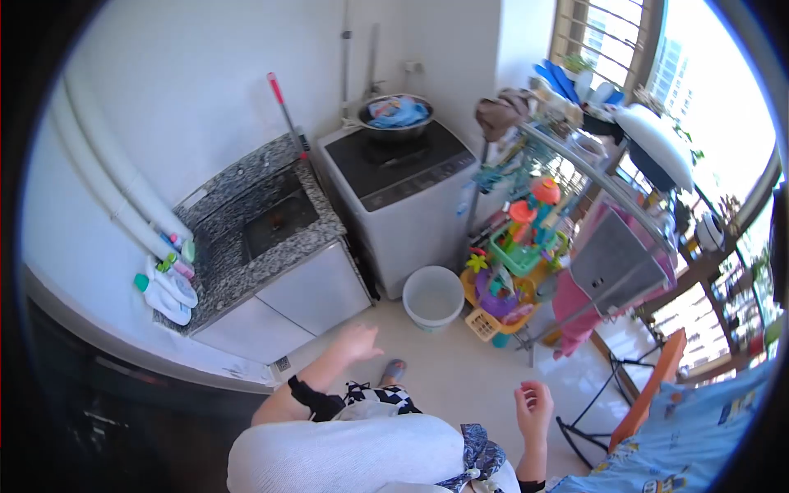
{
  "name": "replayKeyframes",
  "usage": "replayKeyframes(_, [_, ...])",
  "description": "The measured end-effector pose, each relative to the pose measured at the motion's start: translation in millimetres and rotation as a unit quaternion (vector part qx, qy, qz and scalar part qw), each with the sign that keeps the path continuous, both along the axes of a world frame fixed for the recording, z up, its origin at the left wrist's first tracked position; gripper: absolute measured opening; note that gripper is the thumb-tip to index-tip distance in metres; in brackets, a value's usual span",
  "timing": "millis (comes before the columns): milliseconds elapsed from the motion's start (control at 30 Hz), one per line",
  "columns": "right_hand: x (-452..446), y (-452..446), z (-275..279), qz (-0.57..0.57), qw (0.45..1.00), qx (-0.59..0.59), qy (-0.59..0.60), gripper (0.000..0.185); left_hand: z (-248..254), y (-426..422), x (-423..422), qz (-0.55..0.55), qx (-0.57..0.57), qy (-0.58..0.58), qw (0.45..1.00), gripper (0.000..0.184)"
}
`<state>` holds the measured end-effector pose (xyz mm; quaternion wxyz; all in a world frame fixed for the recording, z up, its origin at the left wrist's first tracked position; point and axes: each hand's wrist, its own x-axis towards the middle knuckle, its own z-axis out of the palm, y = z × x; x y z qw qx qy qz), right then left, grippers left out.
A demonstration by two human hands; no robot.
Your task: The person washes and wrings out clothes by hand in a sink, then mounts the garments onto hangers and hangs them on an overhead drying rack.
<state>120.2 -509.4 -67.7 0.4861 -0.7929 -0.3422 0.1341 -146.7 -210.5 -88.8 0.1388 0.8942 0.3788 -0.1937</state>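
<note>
My left hand (pixel 357 342) is held out over the floor in front of the sink cabinet, its fingers apart and nothing in it. On the right, my right hand (pixel 534 398) is raised over the floor with its fingers loosely curled; no object shows in it. A white bucket (pixel 433 297) stands on the floor beyond both hands, touched by neither. Behind it is a top-loading washing machine (pixel 411 185), with a metal basin (pixel 423 123) of blue cloth (pixel 399 112) on its lid.
A granite sink counter (pixel 288 261) with bottles (pixel 168 300) is at the left. Colourful plastic toys (pixel 518 259) and a metal rack (pixel 592 168) with cloths stand at the right. A blue patterned cloth (pixel 699 427) hangs at the lower right.
</note>
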Motion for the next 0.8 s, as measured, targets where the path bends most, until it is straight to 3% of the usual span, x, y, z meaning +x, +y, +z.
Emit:
replayKeyframes(33, [-5.1,26.7,0.1,0.012,1.0,0.003,-0.005,0.01,-8.1,6.9,-16.1,0.012,0.003,-0.005,1.0,0.062])
replayKeyframes(100, [-18.1,80.4,-0.4,0.125,0.992,-0.027,-0.007,0.017,-36.1,18.9,-47.0,0.056,-0.116,-0.039,0.991,0.057])
replayKeyframes(167, [-35.9,138.7,1.9,0.17,0.985,-0.03,0.002,0.019,-60.1,37.4,-75.3,0.018,-0.215,-0.089,0.972,0.054])
replayKeyframes(267, [-62.2,227.3,-12.2,0.224,0.973,-0.045,0.029,0.025,-33.9,72.5,-110.9,0.092,-0.273,-0.157,0.945,0.056])
replayKeyframes(300, [-67.9,259.2,-19.2,0.256,0.965,-0.044,0.036,0.026,-29.0,89.0,-126.6,0.092,-0.269,-0.158,0.946,0.056])
replayKeyframes(367, [-84.7,315.8,-24.2,0.287,0.956,-0.049,0.045,0.027,-31.4,115.5,-166.0,0.104,-0.114,-0.108,0.982,0.057])
replayKeyframes(467, [-97.8,417.9,-5.4,0.324,0.945,-0.004,-0.041,0.033,-65.1,157.1,-228.9,0.142,-0.079,-0.134,0.978,0.06])
replayKeyframes(567, [-89.9,507.5,16.5,0.319,0.945,0.009,-0.068,0.039,-38.3,180.3,-251.8,0.232,-0.087,-0.11,0.963,0.061])
replayKeyframes(600, [-80.8,539.2,16.9,0.3,0.954,0.013,-0.023,0.039,-31.6,190.0,-253.7,0.227,-0.089,-0.104,0.964,0.061])
replayKeyframes(667, [-62.5,596.8,44.3,0.269,0.962,0.035,-0.029,0.048,-25.3,208.7,-251.8,0.274,-0.171,-0.135,0.937,0.063])
replayKeyframes(800, [6.5,716.0,79.6,0.224,0.96,0.026,-0.169,0.063,-36.9,240.4,-248.1,0.318,-0.173,-0.13,0.923,0.063])
